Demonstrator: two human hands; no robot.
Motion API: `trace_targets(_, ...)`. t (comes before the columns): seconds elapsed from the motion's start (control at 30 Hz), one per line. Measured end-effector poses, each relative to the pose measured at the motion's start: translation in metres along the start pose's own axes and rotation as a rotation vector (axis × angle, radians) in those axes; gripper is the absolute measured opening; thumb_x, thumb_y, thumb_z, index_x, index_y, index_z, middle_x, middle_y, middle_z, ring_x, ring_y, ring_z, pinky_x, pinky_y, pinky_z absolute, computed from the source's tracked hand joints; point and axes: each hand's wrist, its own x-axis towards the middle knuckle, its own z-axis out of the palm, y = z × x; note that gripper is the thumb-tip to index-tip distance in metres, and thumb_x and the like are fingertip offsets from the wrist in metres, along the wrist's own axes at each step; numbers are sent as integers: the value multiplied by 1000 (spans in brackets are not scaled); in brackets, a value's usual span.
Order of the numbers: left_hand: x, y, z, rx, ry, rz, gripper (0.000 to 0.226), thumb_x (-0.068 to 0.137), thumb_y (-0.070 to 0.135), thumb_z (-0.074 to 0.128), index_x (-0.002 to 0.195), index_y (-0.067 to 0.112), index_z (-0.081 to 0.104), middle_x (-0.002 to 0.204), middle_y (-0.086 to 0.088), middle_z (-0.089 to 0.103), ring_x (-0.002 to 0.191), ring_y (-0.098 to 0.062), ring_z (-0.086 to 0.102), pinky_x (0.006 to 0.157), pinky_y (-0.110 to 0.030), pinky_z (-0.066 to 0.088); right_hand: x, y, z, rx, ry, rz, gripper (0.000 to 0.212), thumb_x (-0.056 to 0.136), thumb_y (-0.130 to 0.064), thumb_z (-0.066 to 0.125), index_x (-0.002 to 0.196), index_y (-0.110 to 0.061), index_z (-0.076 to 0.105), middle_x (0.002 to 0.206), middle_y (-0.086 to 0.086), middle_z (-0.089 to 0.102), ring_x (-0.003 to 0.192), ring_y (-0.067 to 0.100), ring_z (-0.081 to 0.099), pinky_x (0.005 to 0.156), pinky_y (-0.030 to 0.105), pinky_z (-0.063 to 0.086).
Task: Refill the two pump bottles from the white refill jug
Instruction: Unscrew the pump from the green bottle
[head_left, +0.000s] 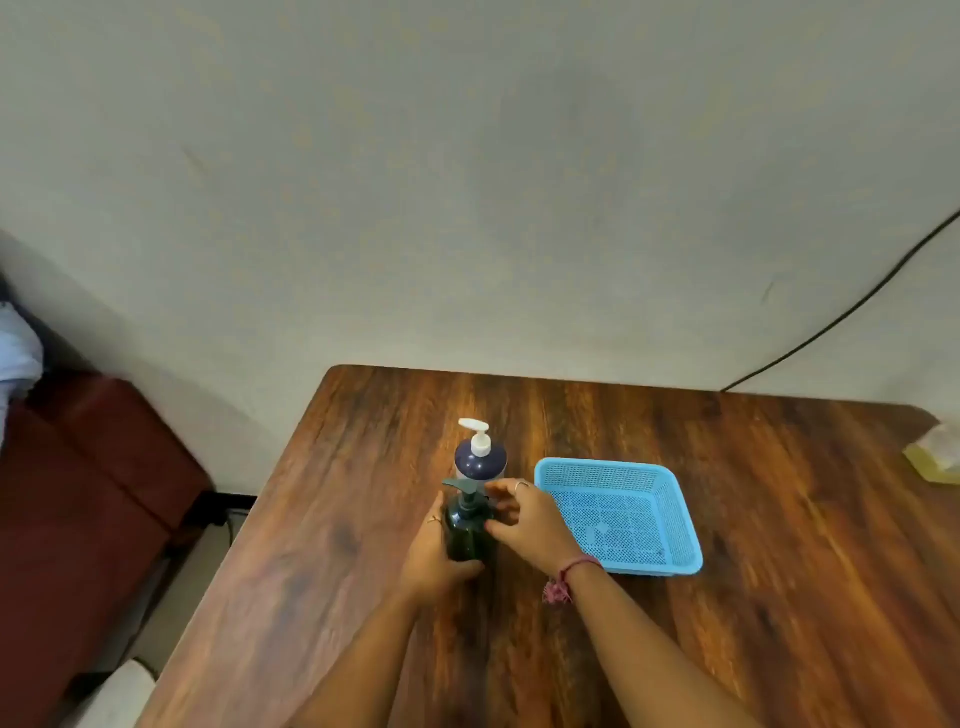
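Left hand fingers wrapped round green pump bottle on desk; right hand fingers pinching its collar; dark-blue pump bottle just behind.

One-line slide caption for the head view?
Left hand holds green bottle; right hand at its pump, beside blue basket.

Glossy wood-grain table, perforated plastic basket, seemingly glossy green bottle.

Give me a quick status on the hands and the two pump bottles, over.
Left hand grips green pump bottle body. Right hand at its pump collar, grip unclear. Dark bottle with white pump stands behind, untouched. Refill jug not in view; blue basket right.
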Motion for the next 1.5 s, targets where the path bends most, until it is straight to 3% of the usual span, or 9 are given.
trace_targets(0.27, 12, -4, 7, -62, 68, -75, 64, 71, 13, 81, 123, 26, 47, 106, 22, 54, 98, 1, 56, 71, -2, 43, 0, -8, 1, -13, 9, 46, 50, 77, -30, 76, 122, -21, 57, 116, -6, 61, 107, 7, 58, 87, 13, 46)
trace_targets(0.43, 6, 23, -7, -28, 112, 37, 69, 51, 46, 77, 114, 31, 52, 108, 12, 57, 96, 3, 55, 72, -6, 42, -6, -31, -23, 71, 49, 13, 49, 77, -30, 77, 122, -18, 59, 113, -6, 62, 101, 3, 57, 81, 8, 43)
trace_targets(0.57, 2, 52, -21, -2, 111, 139, 63, 64, 20, 86, 119, 18, 57, 106, 4, 56, 93, -2, 56, 73, -6, 43, -11, -63, -58, 167, 30, -18, 40, 78, -30, 76, 114, -24, 60, 106, -6, 64, 95, 3, 60, 76, 10, 46)
trace_targets(0.77, -10, 111, -18, -47, 151, 220, 65, 58, 33, 88, 115, 26, 56, 104, 11, 57, 93, 3, 57, 73, -7, 46, -20, -95, -99, 348, 145, -53, 33, 77, -25, 77, 106, -13, 68, 91, -3, 71, 86, 8, 68, 73, 20, 55)
trace_targets(0.93, -23, 165, -7, -143, 118, 225, 64, 62, 28, 87, 117, 21, 54, 97, 22, 58, 83, 24, 54, 62, -4, 46, -30, -109, -137, 449, 233, -82, 24, 76, -21, 78, 98, -15, 72, 92, 2, 73, 91, 16, 69, 81, 28, 57)
trace_targets(1.1, -30, 219, 2, -227, 114, 259, 48, 65, 26, 86, 107, 24, 62, 96, 13, 70, 87, 4, 66, 66, -10, 50, -40, -134, -196, 482, 166, -219, 29, 73, -26, 73, 101, -16, 71, 98, 4, 74, 95, 17, 69, 83, 29, 55)
trace_targets(1.27, -35, 265, 15, -209, 207, 346, 52, 65, 34, 84, 111, 28, 60, 101, 15, 68, 91, 2, 65, 70, -14, 53, -56, -155, -257, 456, 16, -294, 30, 90, -13, 58, 120, -11, 62, 113, 3, 70, 108, 12, 65, 90, 22, 51)
trace_targets(1.4, -36, 292, 34, -129, 337, 398, 73, 63, 43, 83, 126, 20, 55, 113, 8, 63, 101, -8, 61, 78, -17, 55, -68, -170, -285, 212, 228, -321, 48, 73, -45, 71, 113, -19, 64, 102, -5, 70, 94, 8, 66, 82, 22, 54)
trace_targets(1.5, -37, 308, 47, -111, 393, 432, 77, 61, 46, 83, 127, 19, 54, 114, 8, 62, 100, -6, 60, 80, -18, 55, -73, -172, -293, 302, 329, -363, 34, 75, -31, 78, 103, -14, 68, 93, -1, 71, 88, 12, 68, 82, 27, 57)
